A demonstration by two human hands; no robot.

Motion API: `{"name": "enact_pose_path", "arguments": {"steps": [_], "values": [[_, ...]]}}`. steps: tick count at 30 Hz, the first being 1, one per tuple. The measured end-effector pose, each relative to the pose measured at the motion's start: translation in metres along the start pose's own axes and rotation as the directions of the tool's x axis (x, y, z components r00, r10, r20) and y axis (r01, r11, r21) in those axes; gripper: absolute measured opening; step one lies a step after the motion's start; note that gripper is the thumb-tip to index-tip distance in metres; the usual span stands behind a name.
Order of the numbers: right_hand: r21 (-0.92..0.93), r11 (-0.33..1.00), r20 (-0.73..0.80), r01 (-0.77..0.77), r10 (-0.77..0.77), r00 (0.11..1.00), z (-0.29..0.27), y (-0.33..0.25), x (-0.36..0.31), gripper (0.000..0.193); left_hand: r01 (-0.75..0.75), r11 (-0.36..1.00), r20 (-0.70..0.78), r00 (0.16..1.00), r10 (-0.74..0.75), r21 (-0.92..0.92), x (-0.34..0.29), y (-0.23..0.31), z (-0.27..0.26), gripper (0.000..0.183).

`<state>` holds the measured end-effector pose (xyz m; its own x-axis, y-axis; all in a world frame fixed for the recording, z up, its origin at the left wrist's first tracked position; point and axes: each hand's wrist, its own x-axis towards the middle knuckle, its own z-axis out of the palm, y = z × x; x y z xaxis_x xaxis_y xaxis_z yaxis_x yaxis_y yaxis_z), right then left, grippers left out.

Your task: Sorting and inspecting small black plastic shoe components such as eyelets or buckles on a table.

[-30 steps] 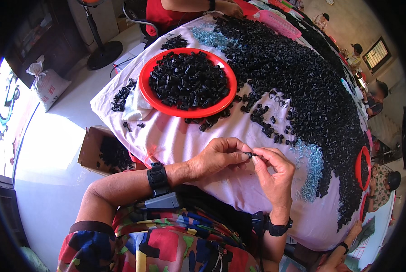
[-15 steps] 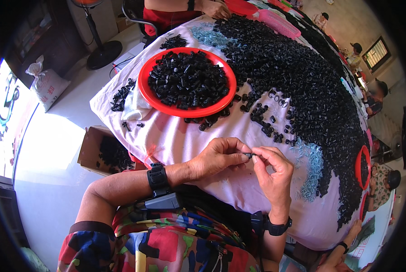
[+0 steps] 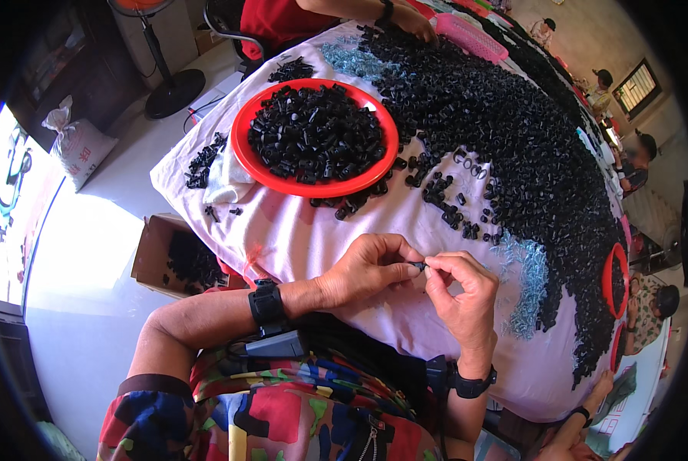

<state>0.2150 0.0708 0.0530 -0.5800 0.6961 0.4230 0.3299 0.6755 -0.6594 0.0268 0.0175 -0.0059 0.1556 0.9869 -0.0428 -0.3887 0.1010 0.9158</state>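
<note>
Thumb and forefinger of my left hand [image 3: 371,263] pinch a small black plastic part [image 3: 418,266] above the near side of the cloth. My right hand [image 3: 463,288] meets it from the other side, its thumb and forefinger closed at the part's right end. Whether a second tiny piece sits between the right fingertips is hidden. Beyond my hands stands a red basin [image 3: 240,146] heaped with small black plastic parts [image 3: 317,131]. A wide pile of similar black parts [image 3: 482,115] spreads to the right, with loose ones nearer me.
Heaps of small pale-blue pieces [image 3: 527,288] lie right of my hands. A pink basket [image 3: 471,38] and another person's hand [image 3: 415,24] are at the far side. A cardboard box [image 3: 156,257] stands lower left; another person's arm [image 3: 590,411] reaches in at lower right.
My fingertips have drawn slightly closer around the black part. Across the table, the other person's arm has reached further right over the pile.
</note>
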Motion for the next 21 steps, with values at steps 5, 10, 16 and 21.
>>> {"name": "enact_pose_path", "arguments": {"steps": [5,10,16,21], "values": [[-0.005,1.000,0.031,0.011,-0.011,0.999,-0.0027,-0.0013,0.0006,0.013,-0.013,0.997,-0.020,1.000,0.014,0.082,-0.0011,-0.0010,0.0030,0.013],[0.023,1.000,0.071,0.007,-0.008,0.997,-0.0047,0.0010,0.0003,0.013,-0.027,0.988,-0.042,0.999,0.033,0.149,-0.0030,-0.0035,0.0063,0.013],[0.076,0.997,0.018,-0.009,0.008,1.000,-0.0006,0.0035,0.0004,0.012,-0.099,0.979,-0.061,0.992,0.112,0.178,-0.0006,-0.0055,0.0059,0.012],[0.063,0.997,0.033,-0.033,0.031,0.999,0.0021,0.0017,0.0015,0.013,0.006,0.991,-0.112,0.994,0.010,0.135,-0.0062,0.0005,0.0106,0.012]]}}
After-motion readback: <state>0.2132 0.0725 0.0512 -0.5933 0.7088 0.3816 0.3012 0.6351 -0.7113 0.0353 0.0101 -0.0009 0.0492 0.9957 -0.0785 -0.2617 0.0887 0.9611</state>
